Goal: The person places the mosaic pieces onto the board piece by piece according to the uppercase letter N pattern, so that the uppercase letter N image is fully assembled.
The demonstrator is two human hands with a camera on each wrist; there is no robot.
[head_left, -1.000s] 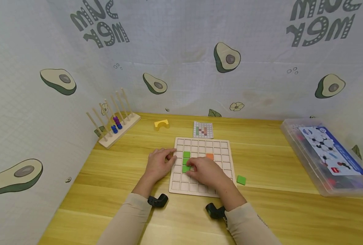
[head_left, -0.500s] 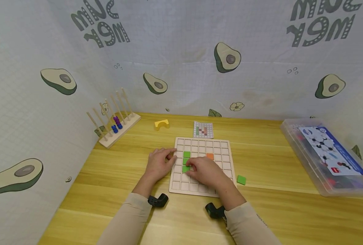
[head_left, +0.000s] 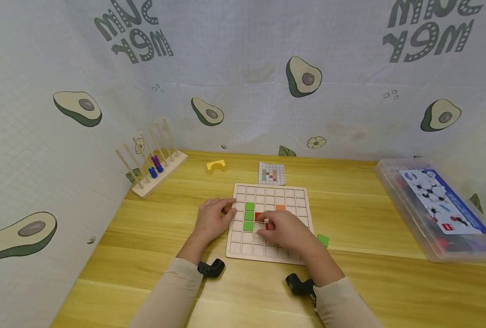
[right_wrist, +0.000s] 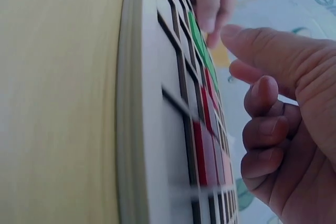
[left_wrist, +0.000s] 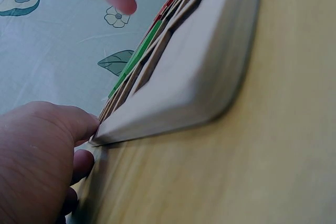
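A wooden grid board (head_left: 247, 249) lies on the table. Green square tiles (head_left: 249, 216) form a column in its left part, with a red tile (head_left: 258, 217) beside the middle one. An orange tile (head_left: 281, 208) shows farther right. My left hand (head_left: 214, 220) rests at the board's left edge, fingertips touching the rim. Over the grid is my right hand (head_left: 286, 230), fingers loosely bent, thumb and index apart; no tile shows between them in the right wrist view. Beneath it another red tile (right_wrist: 200, 153) sits in the grid, partly covered in the head view.
Right of the board lies a loose green tile (head_left: 323, 240). A printed pattern card (head_left: 271, 174) sits behind the board, with a yellow arch block (head_left: 216, 166) to its left. A peg stand (head_left: 161, 175) with beads is at back left; a clear plastic case (head_left: 436, 209) lies right.
My right hand has drawn back a little to the right from the green tiles, uncovering the red tile beside them. My left hand has stayed at the board's edge.
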